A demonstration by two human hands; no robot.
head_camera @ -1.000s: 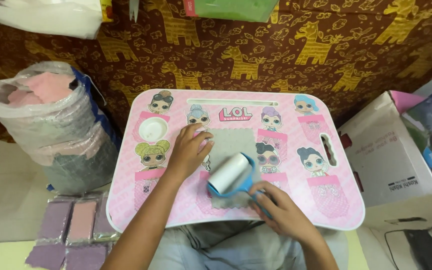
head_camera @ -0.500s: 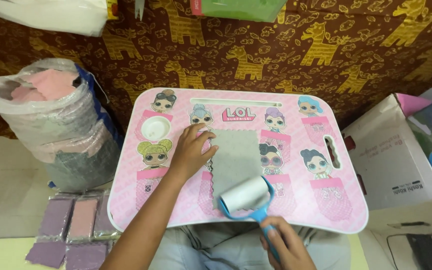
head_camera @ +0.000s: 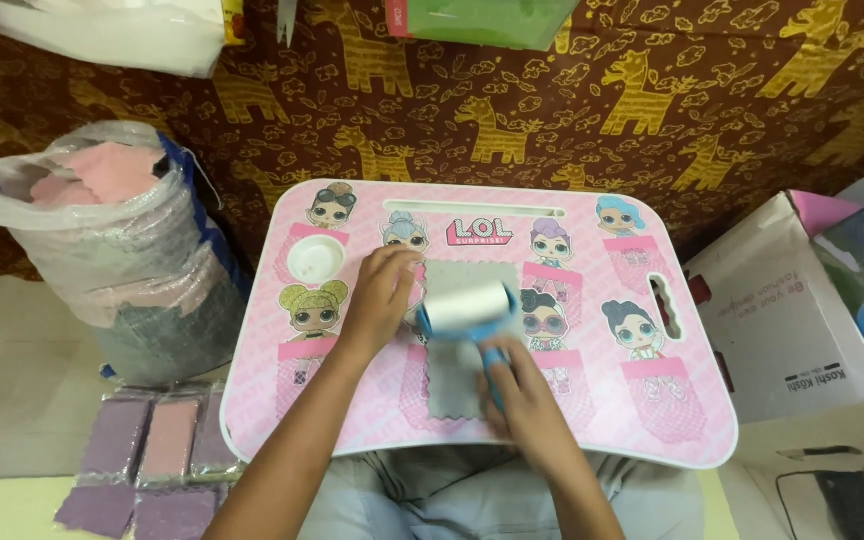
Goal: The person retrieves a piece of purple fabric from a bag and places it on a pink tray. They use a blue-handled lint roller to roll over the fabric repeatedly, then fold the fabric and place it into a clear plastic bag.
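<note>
A grey fabric swatch (head_camera: pixel 455 375) with pinked edges lies in the middle of a pink cartoon-printed lap table (head_camera: pixel 682 420). My left hand (head_camera: pixel 382 292) presses flat on the swatch's upper left edge. My right hand (head_camera: pixel 524 392) grips the blue handle of a lint roller (head_camera: pixel 470 308), whose white roll rests across the upper half of the swatch. The lower part of the handle is hidden inside my fist.
A clear plastic bag (head_camera: pixel 112 250) stuffed with pink and grey fabric stands left of the table. Packs of purple and pink swatches (head_camera: pixel 152 450) lie on the floor at lower left. A white cardboard box (head_camera: pixel 792 310) sits to the right. A giraffe-patterned cloth (head_camera: pixel 552 110) hangs behind.
The roller has travelled from the swatch's lower end up to its upper half, and my right hand followed it forward. My left hand kept its place on the swatch.
</note>
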